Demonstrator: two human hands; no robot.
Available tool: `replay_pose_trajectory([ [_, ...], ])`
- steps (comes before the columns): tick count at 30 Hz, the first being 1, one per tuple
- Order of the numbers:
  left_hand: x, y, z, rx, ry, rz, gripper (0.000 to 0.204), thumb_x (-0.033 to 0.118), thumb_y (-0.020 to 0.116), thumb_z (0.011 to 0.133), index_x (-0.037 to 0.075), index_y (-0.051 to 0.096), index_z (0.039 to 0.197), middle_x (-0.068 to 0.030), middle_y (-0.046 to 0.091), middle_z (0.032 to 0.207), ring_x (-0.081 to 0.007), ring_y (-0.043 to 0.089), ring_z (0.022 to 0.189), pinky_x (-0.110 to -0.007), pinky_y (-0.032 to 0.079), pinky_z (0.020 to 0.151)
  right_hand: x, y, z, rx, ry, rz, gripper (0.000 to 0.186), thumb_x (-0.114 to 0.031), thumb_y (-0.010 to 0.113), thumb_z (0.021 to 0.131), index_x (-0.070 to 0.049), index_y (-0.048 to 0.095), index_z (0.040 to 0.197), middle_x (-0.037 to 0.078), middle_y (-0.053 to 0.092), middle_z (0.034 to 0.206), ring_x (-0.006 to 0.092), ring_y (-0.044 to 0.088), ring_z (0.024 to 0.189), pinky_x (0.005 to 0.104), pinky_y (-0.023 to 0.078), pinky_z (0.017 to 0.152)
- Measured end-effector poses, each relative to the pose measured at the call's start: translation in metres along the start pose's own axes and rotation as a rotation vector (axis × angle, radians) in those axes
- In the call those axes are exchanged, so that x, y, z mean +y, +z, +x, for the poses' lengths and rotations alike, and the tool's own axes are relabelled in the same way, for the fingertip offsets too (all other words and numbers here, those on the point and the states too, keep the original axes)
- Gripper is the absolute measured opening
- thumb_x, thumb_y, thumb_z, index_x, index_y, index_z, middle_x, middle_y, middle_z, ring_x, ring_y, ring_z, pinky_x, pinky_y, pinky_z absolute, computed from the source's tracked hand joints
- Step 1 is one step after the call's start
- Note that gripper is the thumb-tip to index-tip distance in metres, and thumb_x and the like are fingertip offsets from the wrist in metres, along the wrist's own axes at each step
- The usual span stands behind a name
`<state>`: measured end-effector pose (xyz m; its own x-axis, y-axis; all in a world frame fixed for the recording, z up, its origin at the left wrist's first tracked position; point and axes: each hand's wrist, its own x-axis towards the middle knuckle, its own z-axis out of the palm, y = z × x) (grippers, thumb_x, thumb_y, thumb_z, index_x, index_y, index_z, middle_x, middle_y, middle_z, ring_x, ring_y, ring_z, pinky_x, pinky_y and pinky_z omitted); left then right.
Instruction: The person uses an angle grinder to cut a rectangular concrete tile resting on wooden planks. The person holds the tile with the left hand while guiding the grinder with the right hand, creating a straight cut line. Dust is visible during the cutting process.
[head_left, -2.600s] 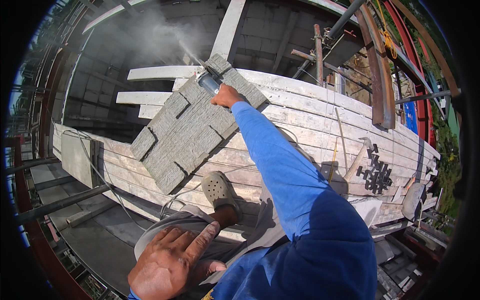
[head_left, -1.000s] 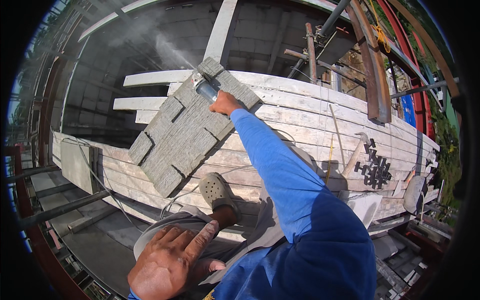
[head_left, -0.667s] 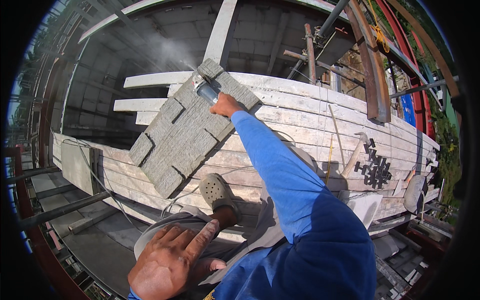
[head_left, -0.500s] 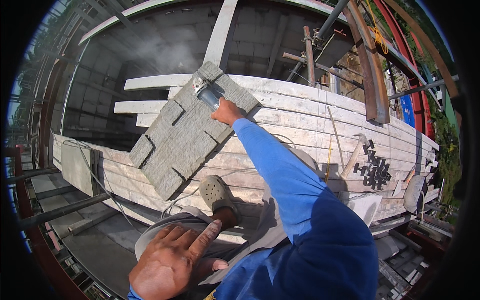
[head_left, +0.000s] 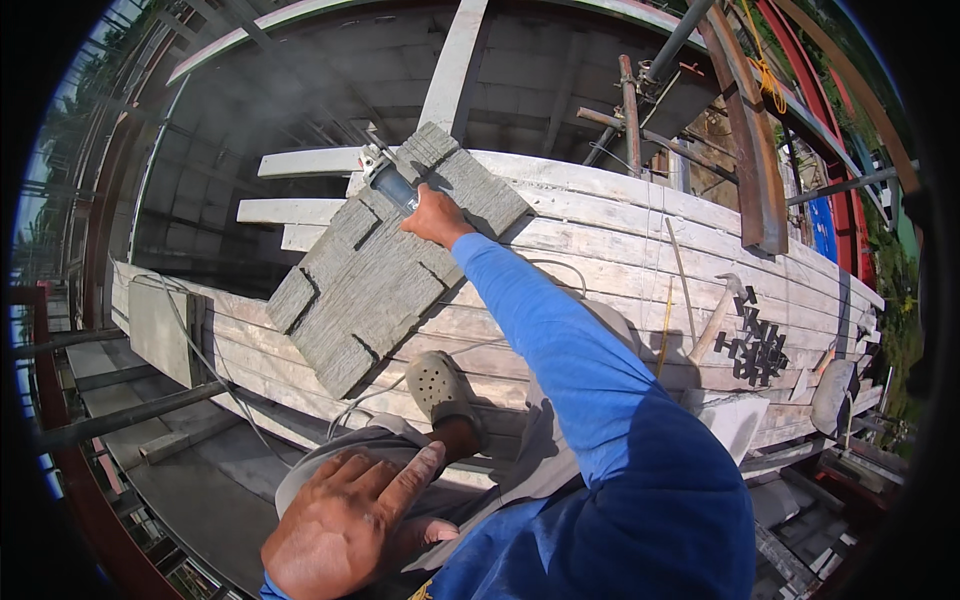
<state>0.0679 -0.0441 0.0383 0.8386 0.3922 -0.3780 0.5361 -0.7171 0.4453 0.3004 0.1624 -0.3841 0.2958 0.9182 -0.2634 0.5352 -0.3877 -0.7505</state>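
My right hand [head_left: 437, 217] is wrapped round the body of an angle grinder [head_left: 394, 188]. The grinder's head is over the far left edge of a grey, rough-faced stone panel [head_left: 390, 275] with stepped notches; its disc is hard to make out. The panel lies slantwise across white-stained wooden planks [head_left: 580, 243]. Nearer to me, my left hand [head_left: 345, 515] lies on my knee in grey trousers, fingers stretched out and holding nothing. An olive clog [head_left: 437, 385] on my foot rests on the planks beside the panel's near edge.
A hammer [head_left: 717, 315] and a pile of black cross-shaped spacers [head_left: 757, 345] lie to the right. Another grey slab [head_left: 163, 330] stands at the left, with a cable [head_left: 210, 375] over it. Beyond the planks drops a deep opening [head_left: 225, 210]. Scaffold tubes [head_left: 630, 110] rise at the far right.
My right hand has moved the grinder slightly left, so its head now reaches past the panel's edge. The dust cloud has thinned. My left hand stays on the knee.
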Motion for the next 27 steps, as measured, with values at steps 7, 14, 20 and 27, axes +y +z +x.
replay_pose_trajectory([
  [7, -0.006, 0.010, -0.009, 0.111, -0.043, 0.051, 0.083, 0.059, 0.082, 0.087, 0.005, 0.067, 0.147, -0.0168, 0.075, 0.097, -0.0365, 0.074, 0.093, -0.048, 0.060, 0.093, 0.011, 0.001, 0.030, -0.037, 0.098, -0.089, 0.083, -0.038, 0.091, 0.080, 0.004, 0.057, 0.143, 0.030, 0.072, 0.134, 0.0449, 0.071, 0.127, 0.0506, 0.057, 0.109],
  [14, -0.017, -0.004, -0.009, -0.037, -0.122, -0.034, 0.081, 0.056, 0.083, 0.088, 0.003, 0.067, 0.147, -0.0170, 0.075, 0.099, -0.0369, 0.074, 0.094, -0.048, 0.060, 0.093, 0.021, 0.014, 0.051, -0.022, 0.104, -0.094, 0.081, -0.040, 0.093, 0.080, 0.004, 0.061, 0.139, 0.030, 0.073, 0.134, 0.0441, 0.072, 0.126, 0.0497, 0.057, 0.109],
  [20, -0.006, -0.001, 0.000, 0.038, -0.195, 0.008, 0.080, 0.055, 0.083, 0.089, 0.003, 0.066, 0.148, -0.0162, 0.074, 0.095, -0.0364, 0.074, 0.093, -0.048, 0.060, 0.091, 0.023, 0.018, 0.060, -0.030, 0.117, -0.099, 0.079, -0.040, 0.093, 0.080, 0.003, 0.062, 0.139, 0.030, 0.074, 0.133, 0.0436, 0.072, 0.126, 0.0493, 0.057, 0.109],
  [27, -0.023, -0.007, -0.005, -0.059, -0.096, -0.021, 0.084, 0.055, 0.083, 0.089, 0.005, 0.062, 0.152, -0.0155, 0.072, 0.093, -0.0351, 0.073, 0.090, -0.048, 0.059, 0.087, 0.025, 0.017, 0.067, -0.052, 0.133, -0.075, 0.080, -0.039, 0.094, 0.078, 0.002, 0.063, 0.139, 0.027, 0.073, 0.136, 0.0421, 0.072, 0.127, 0.0490, 0.057, 0.110],
])
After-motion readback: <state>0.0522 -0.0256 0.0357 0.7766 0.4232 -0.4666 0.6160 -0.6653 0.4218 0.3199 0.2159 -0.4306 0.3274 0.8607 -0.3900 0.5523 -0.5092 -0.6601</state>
